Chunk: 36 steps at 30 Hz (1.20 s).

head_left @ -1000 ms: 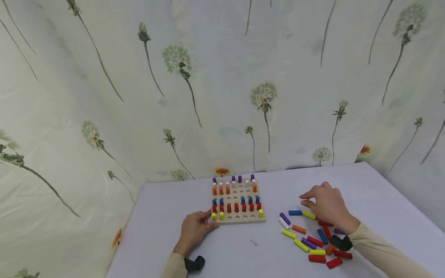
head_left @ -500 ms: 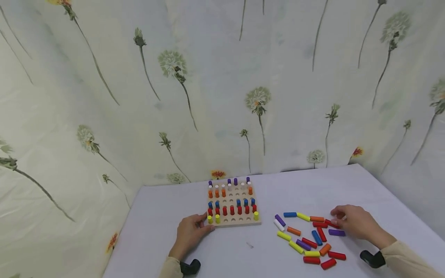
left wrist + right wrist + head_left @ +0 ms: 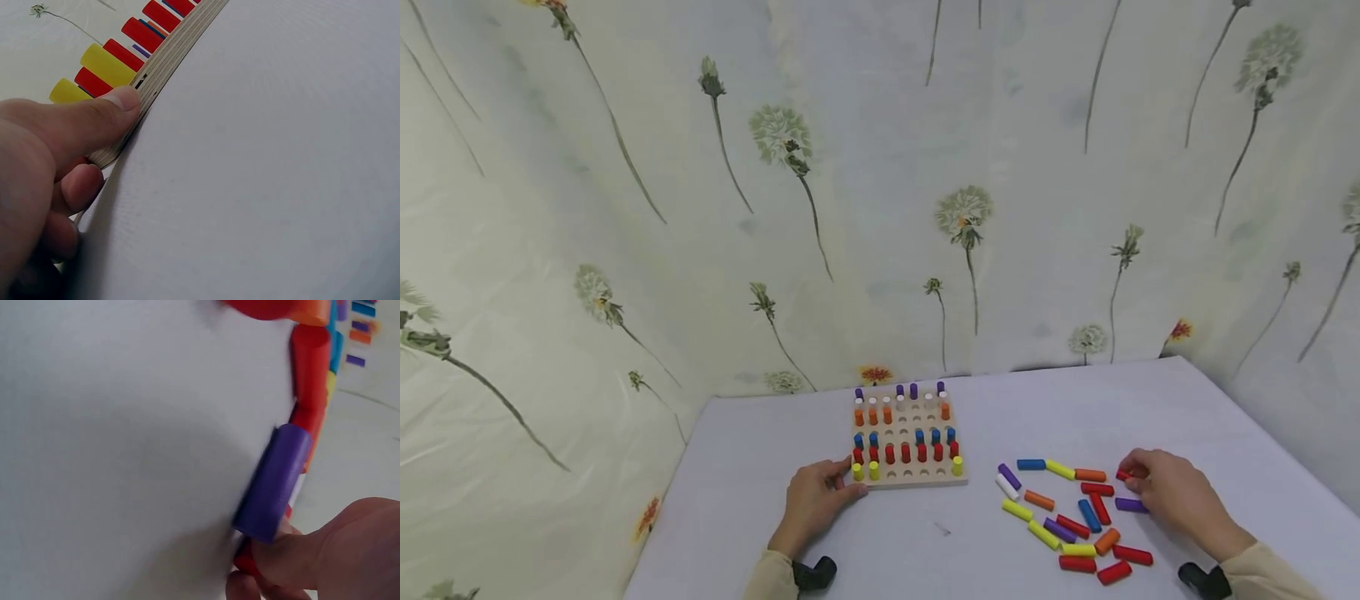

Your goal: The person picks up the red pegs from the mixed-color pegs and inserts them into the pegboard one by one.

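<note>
In the head view a wooden pegboard [image 3: 917, 479] holds upright rows of purple, white, orange, blue, red and yellow pegs. My left hand [image 3: 812, 502] grips its near left corner. The left wrist view shows the thumb [image 3: 115, 112] on the board's front edge, with curled fingers at the corner. On the right, my right hand [image 3: 1183, 500] pinches a red peg [image 3: 1123, 476] between thumb and fingers; in the right wrist view most of that red peg [image 3: 247, 557] is hidden. A purple peg [image 3: 275, 481] lies just beside those fingers.
Several loose pegs lie scattered right of the board, among them an orange peg [image 3: 1090, 475], a blue peg [image 3: 1031, 464] and a white peg [image 3: 1007, 487]. The white tablecloth [image 3: 737, 450] meets a flower-print curtain [image 3: 865, 208] at the back.
My right hand has moved right and down from above the blue and yellow pegs, and now pinches a red peg at the pile's right side. My left hand stays on the pegboard.
</note>
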Each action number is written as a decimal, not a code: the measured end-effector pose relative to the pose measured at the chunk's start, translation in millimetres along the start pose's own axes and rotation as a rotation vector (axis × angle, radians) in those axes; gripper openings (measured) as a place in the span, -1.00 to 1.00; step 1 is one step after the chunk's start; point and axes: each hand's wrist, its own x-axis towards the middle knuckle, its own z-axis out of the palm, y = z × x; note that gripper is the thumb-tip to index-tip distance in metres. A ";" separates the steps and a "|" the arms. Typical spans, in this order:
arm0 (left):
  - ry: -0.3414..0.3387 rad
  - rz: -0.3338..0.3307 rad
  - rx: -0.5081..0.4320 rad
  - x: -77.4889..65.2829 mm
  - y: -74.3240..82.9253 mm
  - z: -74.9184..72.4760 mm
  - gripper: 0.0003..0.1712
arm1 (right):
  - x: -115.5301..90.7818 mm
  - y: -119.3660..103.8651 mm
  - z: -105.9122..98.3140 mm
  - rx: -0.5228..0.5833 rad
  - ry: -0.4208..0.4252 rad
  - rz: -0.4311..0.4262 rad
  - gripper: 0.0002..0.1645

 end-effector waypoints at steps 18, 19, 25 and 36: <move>-0.010 0.015 0.014 0.8 0.8 -0.5 -0.35 | 2.7 17.9 9.9 0.057 0.144 0.026 -0.59; -0.009 0.012 0.014 0.7 0.9 -0.8 -0.35 | 3.0 18.6 10.0 0.081 0.147 0.042 -0.59; -0.004 0.005 0.017 1.3 1.1 -3.9 -0.35 | 2.1 23.7 8.2 0.186 0.188 0.116 -0.61; -0.018 -0.014 -0.006 1.4 1.4 -2.7 -0.34 | 0.7 28.9 -3.7 0.275 0.175 0.232 -0.54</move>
